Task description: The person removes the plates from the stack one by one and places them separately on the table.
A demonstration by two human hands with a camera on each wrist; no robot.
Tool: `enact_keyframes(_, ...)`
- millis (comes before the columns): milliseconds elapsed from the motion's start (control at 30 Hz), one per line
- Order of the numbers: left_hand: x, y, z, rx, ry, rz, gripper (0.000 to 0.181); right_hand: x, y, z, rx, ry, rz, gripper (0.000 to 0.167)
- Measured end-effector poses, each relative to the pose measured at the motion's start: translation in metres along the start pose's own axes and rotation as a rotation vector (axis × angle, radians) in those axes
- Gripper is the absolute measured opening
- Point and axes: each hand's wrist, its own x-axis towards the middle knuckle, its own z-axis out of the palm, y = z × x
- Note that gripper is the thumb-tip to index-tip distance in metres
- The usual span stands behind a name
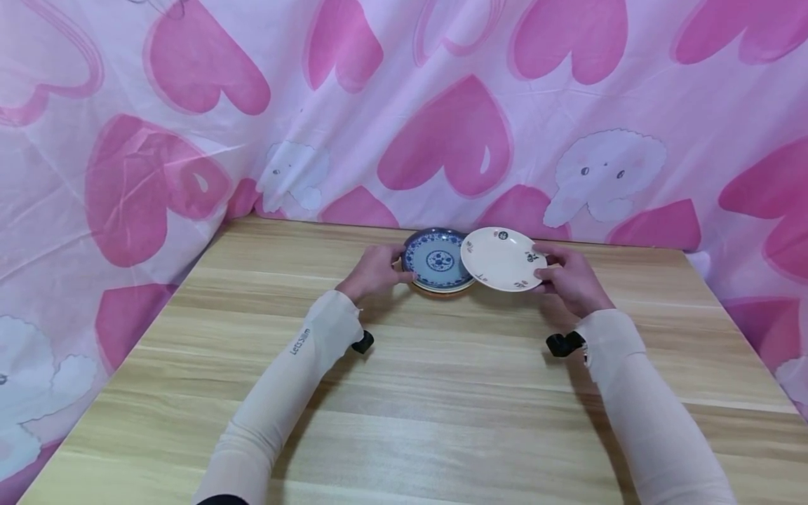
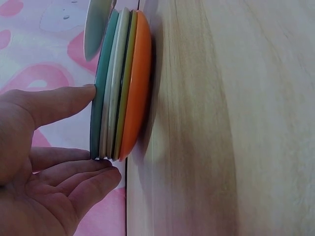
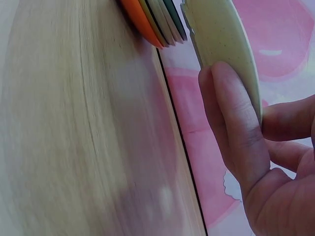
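Note:
A stack of several plates stands at the table's back edge, topped by a blue floral plate (image 1: pixel 440 260); its layered rims (image 2: pixel 110 88) end in an orange plate (image 2: pixel 138 88) at the bottom. The left hand (image 1: pixel 376 271) touches the stack's left side, thumb at the top plate's rim and fingers against the lower rims. A white plate with small dark motifs (image 1: pixel 501 258) is held up by the right hand (image 1: pixel 571 278), pinched at its right edge between thumb and fingers. It is raised beside the stack, its left edge overlapping the blue plate in the head view.
The wooden table (image 1: pixel 416 421) reaches back to a pink and white curtain (image 1: pixel 442 140) with hearts, which also hangs along both sides. Black wrist mounts (image 1: pixel 564 344) show below the wrists.

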Motion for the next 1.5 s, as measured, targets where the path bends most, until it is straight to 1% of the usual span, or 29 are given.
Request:
enact_keyframes(167,0.002,0.001,0.0,-0.004,-0.001,0.008,0.058,-0.002,0.002,-0.009,-0.018,0.013,-0.008,0.064)
enact_keyframes(267,0.002,0.001,-0.001,0.007,0.0,0.0,0.058,-0.004,0.003,-0.013,-0.019,0.015,-0.006,0.064)
enact_keyframes(400,0.001,0.001,0.0,0.01,0.001,-0.011,0.057,-0.006,0.005,-0.017,-0.025,0.017,0.003,0.064)
enact_keyframes(600,0.001,0.0,0.0,-0.001,-0.004,-0.022,0.059,-0.007,0.011,-0.02,-0.034,0.015,-0.003,0.065)
enact_keyframes(767,0.001,0.0,-0.001,0.003,-0.006,-0.026,0.061,-0.006,0.015,-0.024,-0.014,0.02,0.014,0.064)
enact_keyframes(833,0.002,0.0,0.0,-0.004,-0.007,-0.027,0.06,-0.005,0.016,-0.025,-0.013,0.024,0.018,0.064)
enact_keyframes(1067,0.002,0.0,-0.001,-0.006,-0.007,-0.02,0.061,-0.004,0.019,-0.028,-0.074,0.04,0.047,0.065)
enact_keyframes(1167,0.002,0.0,0.0,0.001,-0.003,-0.015,0.061,-0.003,0.021,-0.028,-0.072,0.042,0.055,0.065)
enact_keyframes(1500,0.002,-0.001,0.0,-0.005,-0.008,-0.037,0.062,0.001,0.027,-0.029,-0.108,0.039,0.07,0.065)
